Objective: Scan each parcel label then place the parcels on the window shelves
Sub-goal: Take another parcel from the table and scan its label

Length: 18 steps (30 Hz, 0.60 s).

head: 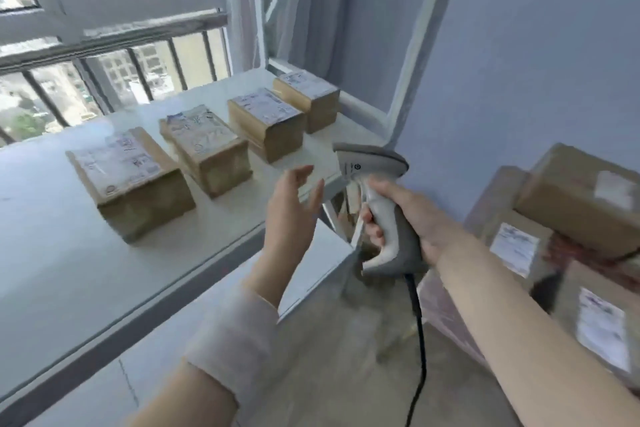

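Several brown cardboard parcels with white labels stand in a row on the white window shelf [52,253]: the nearest parcel [130,180], a second parcel [207,154], a third parcel [266,121] and the farthest parcel [308,99]. My right hand [412,218] grips a grey and white barcode scanner [377,204], its head pointing left toward the shelf. My left hand [294,208] hovers empty with fingers apart, just past the shelf's front edge, right of the parcels. More labelled parcels [581,236] are piled at the right.
A barred window [104,73] runs behind the shelf. A blue wall [519,62] stands to the right, with a white frame [401,87] in the corner. The scanner's black cable [419,340] hangs down over the grey floor.
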Available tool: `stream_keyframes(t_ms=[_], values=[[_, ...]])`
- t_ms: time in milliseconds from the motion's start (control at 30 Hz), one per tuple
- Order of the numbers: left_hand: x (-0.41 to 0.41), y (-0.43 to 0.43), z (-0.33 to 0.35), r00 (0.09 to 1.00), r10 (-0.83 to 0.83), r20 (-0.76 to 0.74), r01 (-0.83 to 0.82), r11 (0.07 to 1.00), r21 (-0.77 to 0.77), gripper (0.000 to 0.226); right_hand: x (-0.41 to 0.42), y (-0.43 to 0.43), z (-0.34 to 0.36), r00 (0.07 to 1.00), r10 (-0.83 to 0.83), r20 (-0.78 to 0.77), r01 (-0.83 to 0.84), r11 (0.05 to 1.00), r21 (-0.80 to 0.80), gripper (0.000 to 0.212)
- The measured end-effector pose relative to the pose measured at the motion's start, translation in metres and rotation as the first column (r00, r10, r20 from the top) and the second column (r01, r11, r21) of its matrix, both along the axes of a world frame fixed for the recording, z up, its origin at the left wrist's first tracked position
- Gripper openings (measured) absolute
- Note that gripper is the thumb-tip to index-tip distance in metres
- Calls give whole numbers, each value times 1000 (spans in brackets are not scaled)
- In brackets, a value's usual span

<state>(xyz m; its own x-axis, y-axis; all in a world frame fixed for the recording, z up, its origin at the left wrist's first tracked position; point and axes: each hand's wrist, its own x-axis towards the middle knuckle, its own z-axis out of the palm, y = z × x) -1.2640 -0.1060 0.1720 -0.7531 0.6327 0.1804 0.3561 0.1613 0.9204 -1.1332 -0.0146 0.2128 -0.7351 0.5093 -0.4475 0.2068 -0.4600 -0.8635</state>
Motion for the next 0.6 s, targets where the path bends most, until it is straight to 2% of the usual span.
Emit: stream_keyframes(t_ms=[100,300,433,533,600], values=[[73,40,-10,977,-150,152,151,989,8,22,83,5,1,979,-203,-20,203,979,-33,35],[256,90,-15,890,-424,169,434,900,-32,24,275,4,-1,886,-464,-5,464,886,-2,37],[398,101,-24,797,-586,144,601,791,-109,27,416,-11,-7,767,-642,-12,642,767,-2,30],[493,105,-35,702,-691,170,712,684,-157,33,509,-26,-12,692,-722,-5,722,692,12,28],[563,108,-43,617,-760,205,787,590,-183,37,576,-38,-15,605,-796,6,796,605,9,27]])
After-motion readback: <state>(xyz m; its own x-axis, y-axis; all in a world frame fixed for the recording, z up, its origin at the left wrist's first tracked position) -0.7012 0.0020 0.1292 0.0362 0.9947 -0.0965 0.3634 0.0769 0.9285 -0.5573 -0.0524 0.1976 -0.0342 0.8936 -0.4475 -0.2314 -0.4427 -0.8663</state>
